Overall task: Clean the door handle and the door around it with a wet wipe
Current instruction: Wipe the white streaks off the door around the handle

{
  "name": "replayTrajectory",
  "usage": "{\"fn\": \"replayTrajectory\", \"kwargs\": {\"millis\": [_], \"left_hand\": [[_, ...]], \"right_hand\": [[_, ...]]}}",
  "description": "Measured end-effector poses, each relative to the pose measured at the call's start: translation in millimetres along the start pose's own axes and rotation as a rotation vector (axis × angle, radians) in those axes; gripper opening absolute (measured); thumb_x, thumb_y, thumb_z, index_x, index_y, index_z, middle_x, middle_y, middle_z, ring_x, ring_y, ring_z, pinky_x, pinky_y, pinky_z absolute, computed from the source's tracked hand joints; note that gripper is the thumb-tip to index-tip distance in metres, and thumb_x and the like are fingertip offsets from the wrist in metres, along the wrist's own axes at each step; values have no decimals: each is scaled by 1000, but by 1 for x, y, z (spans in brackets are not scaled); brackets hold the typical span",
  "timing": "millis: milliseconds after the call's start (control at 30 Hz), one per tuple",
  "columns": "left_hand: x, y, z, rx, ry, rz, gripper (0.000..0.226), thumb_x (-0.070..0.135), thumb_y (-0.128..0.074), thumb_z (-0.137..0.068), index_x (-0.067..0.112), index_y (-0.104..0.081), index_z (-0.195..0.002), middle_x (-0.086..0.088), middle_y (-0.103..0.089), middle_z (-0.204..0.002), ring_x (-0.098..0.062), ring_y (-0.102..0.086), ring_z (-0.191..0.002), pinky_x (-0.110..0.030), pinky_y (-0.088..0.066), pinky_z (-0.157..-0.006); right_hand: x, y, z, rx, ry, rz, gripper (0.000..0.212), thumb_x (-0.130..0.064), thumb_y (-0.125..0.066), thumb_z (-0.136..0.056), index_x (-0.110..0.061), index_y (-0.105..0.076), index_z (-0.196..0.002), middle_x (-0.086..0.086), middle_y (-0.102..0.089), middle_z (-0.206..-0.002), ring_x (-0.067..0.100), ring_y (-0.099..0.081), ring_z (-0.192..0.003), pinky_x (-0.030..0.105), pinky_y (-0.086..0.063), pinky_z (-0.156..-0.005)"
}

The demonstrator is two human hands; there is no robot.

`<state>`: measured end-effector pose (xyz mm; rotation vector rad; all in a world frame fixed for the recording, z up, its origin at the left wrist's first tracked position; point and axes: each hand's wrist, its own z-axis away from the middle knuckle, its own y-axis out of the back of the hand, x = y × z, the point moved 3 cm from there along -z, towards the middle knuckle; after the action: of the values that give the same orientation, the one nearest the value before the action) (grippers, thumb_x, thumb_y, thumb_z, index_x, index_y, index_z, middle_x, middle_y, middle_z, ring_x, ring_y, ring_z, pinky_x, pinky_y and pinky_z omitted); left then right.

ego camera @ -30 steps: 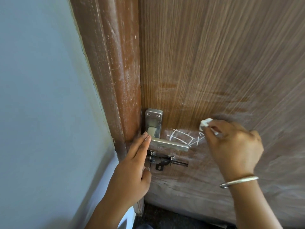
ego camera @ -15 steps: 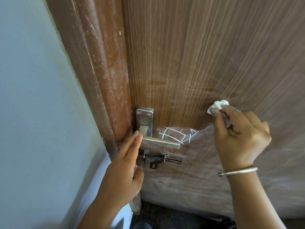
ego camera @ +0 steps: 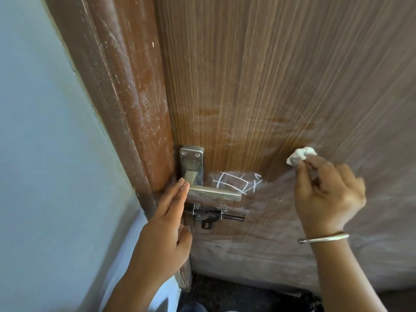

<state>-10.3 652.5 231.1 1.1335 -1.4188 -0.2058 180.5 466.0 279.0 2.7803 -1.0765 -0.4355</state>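
A steel lever door handle [ego camera: 211, 194] on its screwed plate sits at the left edge of the brown wooden door [ego camera: 270, 86]. White chalk scribbles [ego camera: 238, 183] mark the wood just right of the plate. My right hand [ego camera: 326, 194] pinches a crumpled white wet wipe [ego camera: 300, 155] against the door, up and to the right of the scribbles. My left hand [ego camera: 166, 224] lies flat with straight fingers, its fingertips touching the handle's inner end by the door frame.
A dark sliding bolt latch [ego camera: 213, 216] is fixed below the handle. The worn brown door frame [ego camera: 126, 97] runs up the left, beside a pale blue wall [ego camera: 45, 154]. Dusty whitish film covers the door's lower right. Dark floor shows at the bottom.
My right hand moved the wipe up and to the right, away from the chalk scribbles. The left hand stayed at the handle.
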Motion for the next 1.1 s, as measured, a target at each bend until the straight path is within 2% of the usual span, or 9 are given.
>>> {"fn": "replayTrajectory", "kwargs": {"millis": [133, 300, 367, 467, 567, 767, 933, 1033, 1100], "left_hand": [[0, -2, -1, 4, 0, -1, 85, 0, -62, -77, 34, -22, -144, 29, -14, -149, -6, -60, -64, -30, -55, -56], [-2, -3, -2, 7, -2, -4, 86, 1, -61, -77, 34, -20, -145, 31, -11, -149, -5, -59, -63, -29, -55, -55], [-2, -3, -2, 9, -7, -8, 87, 1, -62, -77, 34, -20, -145, 31, -11, -149, -4, -59, -62, -28, -54, -54], [-2, -2, -2, 12, -11, -16, 86, -1, -62, -76, 31, -21, -145, 29, -12, -149, -3, -59, -62, -28, -54, -53], [-2, -2, -2, 9, -14, -24, 86, -2, -63, -75, 28, -23, -145, 26, -13, -150, -1, -58, -63, -25, -54, -53], [-1, -3, -2, 13, -20, -14, 88, 0, -62, -76, 33, -17, -145, 33, -8, -148, -4, -58, -63, -28, -54, -55], [-1, -2, -2, 13, -23, -16, 91, 1, -62, -77, 38, -13, -144, 34, -7, -148, -4, -58, -62, -25, -53, -55], [0, -2, -2, 15, -27, -20, 90, 1, -63, -77, 35, -15, -144, 31, -8, -149, -2, -57, -62, -19, -52, -54], [0, -2, -1, 18, -31, -20, 88, 0, -64, -76, 32, -18, -145, 29, -9, -149, -1, -56, -63, -20, -52, -55]], "right_hand": [[-1, -6, 15, -16, -29, -10, 9, -22, -68, -85, -14, -70, -84, 8, -59, -63, 27, -48, -47, 32, -36, -51], [-11, -20, 68, -259, 76, -28, 15, -19, -62, -83, -11, -72, -74, 5, -58, -56, 27, -51, -41, 30, -37, -47], [-12, -21, 65, -252, 77, -42, 16, -20, -62, -84, -12, -72, -74, 3, -56, -54, 25, -51, -41, 30, -34, -48], [-10, -18, 40, -120, 30, -62, 12, -22, -67, -85, -14, -71, -78, 1, -56, -56, 20, -47, -43, 30, -30, -50], [-12, -19, 29, -54, 3, -88, 11, -22, -69, -85, -13, -72, -79, 2, -56, -57, 20, -47, -43, 31, -34, -48], [-27, -33, 67, -217, 144, -151, 15, -16, -64, -88, -8, -73, -80, 6, -60, -65, 24, -55, -52, 34, -41, -48], [-29, -38, 80, -262, 107, -184, 20, -3, -50, -91, 1, -69, -97, 15, -62, -90, 28, -57, -69, 28, -47, -60], [-35, -42, 87, -276, 164, -204, 27, -1, -42, -95, 6, -65, -107, 14, -51, -111, 31, -53, -91, 25, -38, -89], [-47, -45, 98, -285, 228, -189, 27, -6, -43, -96, 5, -61, -113, 12, -48, -123, 32, -49, -109, 32, -35, -101]]}}
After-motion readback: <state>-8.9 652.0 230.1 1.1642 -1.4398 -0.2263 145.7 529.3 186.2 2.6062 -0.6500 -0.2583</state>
